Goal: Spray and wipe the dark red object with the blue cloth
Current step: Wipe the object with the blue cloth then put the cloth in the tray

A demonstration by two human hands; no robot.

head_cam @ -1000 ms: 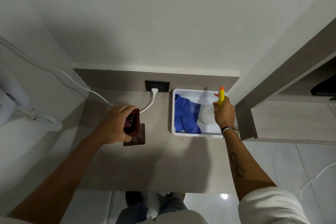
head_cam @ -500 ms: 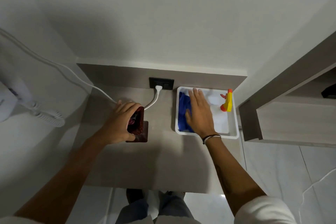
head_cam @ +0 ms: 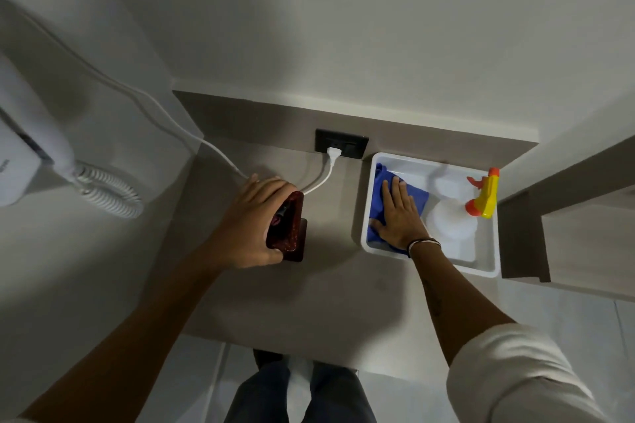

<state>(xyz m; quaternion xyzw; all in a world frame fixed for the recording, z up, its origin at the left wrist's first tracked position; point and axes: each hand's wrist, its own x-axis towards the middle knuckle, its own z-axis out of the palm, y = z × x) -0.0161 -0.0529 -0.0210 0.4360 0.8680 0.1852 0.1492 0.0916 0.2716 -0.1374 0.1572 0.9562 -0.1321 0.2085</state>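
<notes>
The dark red, speckled glossy holder [head_cam: 290, 228] stands tilted on the grey laminate counter [head_cam: 326, 299], its lower edge resting on a matching dark red square base [head_cam: 298, 240] below the black wall socket [head_cam: 341, 143]. The left hand [head_cam: 252, 225] is curled round it, fingers over the top rim and thumb under the near end, gripping it firmly. To its right, well apart, the crumpled blue microfibre cloth [head_cam: 385, 189] lies in the left half of a shallow white plastic tray [head_cam: 371, 203]. The right hand [head_cam: 400, 213] lies flat on the cloth, fingers extended and nearly together, pressing down but not yet closed round it. The step in hand looks to be picking up the cloth: it would go best by gathering a good wad of fabric into the palm instead of pinching a corner, then lifting clear of the tray wall so nothing drags. The translucent white spray bottle with yellow and orange trigger head [head_cam: 482, 196] stands just beside the cloth in the same tray, so a careless sweep could knock it. The white cable [head_cam: 323, 175] running from the socket passes close behind the holder.
</notes>
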